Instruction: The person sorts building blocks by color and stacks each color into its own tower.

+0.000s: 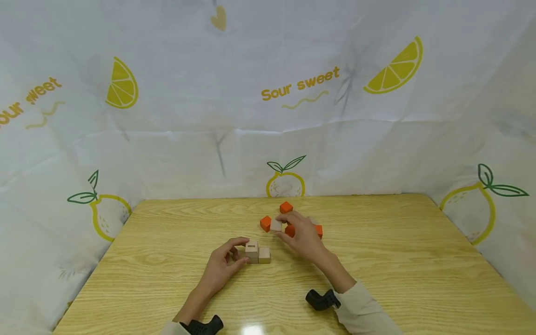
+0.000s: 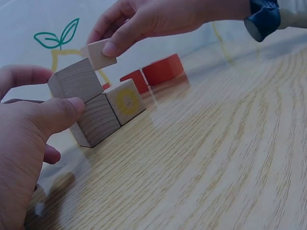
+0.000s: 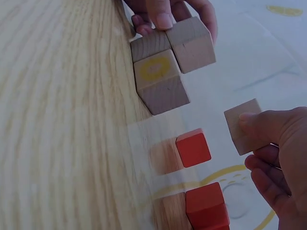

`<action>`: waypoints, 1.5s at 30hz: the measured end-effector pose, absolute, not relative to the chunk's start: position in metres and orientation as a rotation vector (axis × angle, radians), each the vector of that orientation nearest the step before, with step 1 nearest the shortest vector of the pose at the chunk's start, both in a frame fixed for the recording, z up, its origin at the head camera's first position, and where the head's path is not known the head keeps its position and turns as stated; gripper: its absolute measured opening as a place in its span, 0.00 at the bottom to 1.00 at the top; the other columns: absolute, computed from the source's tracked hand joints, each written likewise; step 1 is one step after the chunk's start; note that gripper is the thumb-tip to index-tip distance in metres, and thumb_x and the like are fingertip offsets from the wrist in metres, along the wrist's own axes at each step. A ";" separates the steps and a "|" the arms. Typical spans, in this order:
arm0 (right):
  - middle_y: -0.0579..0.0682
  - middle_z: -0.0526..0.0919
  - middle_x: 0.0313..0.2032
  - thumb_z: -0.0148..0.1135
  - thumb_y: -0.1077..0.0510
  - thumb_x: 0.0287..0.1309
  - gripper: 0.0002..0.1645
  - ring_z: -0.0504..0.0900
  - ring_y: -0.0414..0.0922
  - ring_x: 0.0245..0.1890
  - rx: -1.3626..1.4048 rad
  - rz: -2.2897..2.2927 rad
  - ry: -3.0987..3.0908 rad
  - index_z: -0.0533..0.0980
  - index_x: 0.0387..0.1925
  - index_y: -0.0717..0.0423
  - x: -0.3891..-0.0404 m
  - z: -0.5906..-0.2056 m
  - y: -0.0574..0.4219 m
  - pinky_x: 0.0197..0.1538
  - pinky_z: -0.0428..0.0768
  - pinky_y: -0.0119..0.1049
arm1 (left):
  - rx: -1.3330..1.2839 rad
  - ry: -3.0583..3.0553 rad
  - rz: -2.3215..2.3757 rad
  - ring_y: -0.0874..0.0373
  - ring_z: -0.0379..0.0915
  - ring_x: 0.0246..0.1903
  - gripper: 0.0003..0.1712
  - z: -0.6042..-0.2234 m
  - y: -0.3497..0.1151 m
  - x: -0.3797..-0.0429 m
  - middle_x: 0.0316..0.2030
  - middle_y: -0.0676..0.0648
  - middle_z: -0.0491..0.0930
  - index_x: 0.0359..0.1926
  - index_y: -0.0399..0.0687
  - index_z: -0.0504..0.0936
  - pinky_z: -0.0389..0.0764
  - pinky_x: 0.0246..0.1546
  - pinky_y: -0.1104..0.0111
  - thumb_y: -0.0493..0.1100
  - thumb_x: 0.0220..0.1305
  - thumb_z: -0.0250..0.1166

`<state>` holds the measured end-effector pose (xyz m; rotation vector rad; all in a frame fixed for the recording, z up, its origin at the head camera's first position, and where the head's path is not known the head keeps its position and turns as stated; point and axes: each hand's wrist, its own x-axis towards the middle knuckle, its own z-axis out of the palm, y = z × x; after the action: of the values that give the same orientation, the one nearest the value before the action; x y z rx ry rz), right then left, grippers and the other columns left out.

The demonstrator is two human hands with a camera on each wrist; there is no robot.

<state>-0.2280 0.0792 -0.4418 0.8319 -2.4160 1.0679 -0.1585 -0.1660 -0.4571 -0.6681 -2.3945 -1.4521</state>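
Observation:
My left hand [image 1: 219,267] grips a plain wooden cube [image 1: 251,251] from its left side, thumb in front and a finger behind. That cube sits on a lower wooden block [image 2: 98,120]. Against the lower block's right side stands another wooden block [image 1: 264,255], which bears a yellow ring mark in both wrist views. Beyond and to the right, my right hand [image 1: 304,238] pinches a small wooden cube [image 3: 243,125] between thumb and fingers. In the right wrist view this cube is held up off the table, apart from the stack.
Several red blocks lie around the right hand: one at its left [image 1: 265,224], one farther back [image 1: 286,207], one at its right [image 1: 319,231]. A pale block [image 1: 312,220] shows partly behind that hand. A lemon-print white sheet [image 1: 188,153] hangs behind the wood-grain table [image 1: 398,260].

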 end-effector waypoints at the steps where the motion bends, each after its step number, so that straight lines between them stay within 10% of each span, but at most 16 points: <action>1: 0.50 0.81 0.43 0.74 0.61 0.48 0.21 0.79 0.50 0.41 0.846 1.071 -2.406 0.80 0.46 0.58 -0.227 -0.442 0.079 0.44 0.74 0.50 | -0.668 -2.394 -1.451 0.50 0.69 0.28 0.25 -0.457 -0.166 -0.159 0.44 0.47 0.80 0.55 0.43 0.78 0.69 0.25 0.61 0.29 0.55 0.69; 45: 0.49 0.79 0.42 0.71 0.61 0.52 0.21 0.80 0.48 0.40 1.114 1.322 -2.457 0.78 0.49 0.59 -0.200 -0.452 0.065 0.44 0.79 0.41 | -0.634 -2.423 -1.451 0.48 0.70 0.29 0.24 -0.454 -0.165 -0.158 0.43 0.47 0.79 0.54 0.43 0.78 0.69 0.26 0.61 0.30 0.55 0.69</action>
<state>-0.2002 0.0649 -0.4521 1.1138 -2.4575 1.3215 -0.1580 -0.1648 -0.4543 -0.6338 -2.4225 -1.4511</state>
